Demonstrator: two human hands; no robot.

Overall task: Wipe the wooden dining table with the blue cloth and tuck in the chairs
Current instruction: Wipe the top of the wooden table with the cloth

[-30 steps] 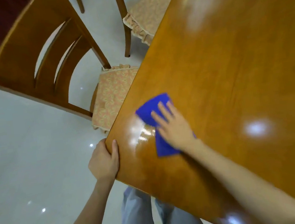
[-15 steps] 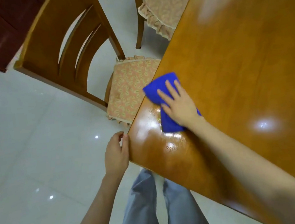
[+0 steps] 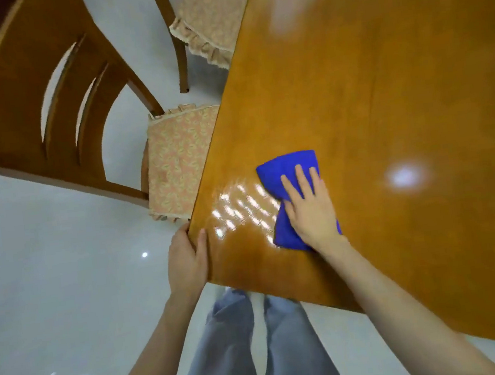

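Note:
The wooden dining table (image 3: 382, 85) fills the right of the head view, its near corner pointing at me. A folded blue cloth (image 3: 287, 170) lies flat on it near that corner. My right hand (image 3: 312, 210) presses palm-down on the cloth, fingers spread. My left hand (image 3: 188, 259) grips the table's corner edge, thumb on top. A wet, shiny streak (image 3: 239, 209) shows on the wood left of the cloth. A wooden chair (image 3: 33, 103) with a patterned seat cushion (image 3: 175, 161) stands at the table's left side, its seat partly under the edge.
A second chair (image 3: 177, 41) with a frilled cushion (image 3: 212, 21) stands farther along the same side. Glossy pale floor tiles (image 3: 51, 286) spread to the left. My legs in grey trousers (image 3: 258, 349) stand just off the near corner.
My right hand has slid the cloth to the right, away from the left edge, leaving a wet streak. My left hand has closed again on the corner edge.

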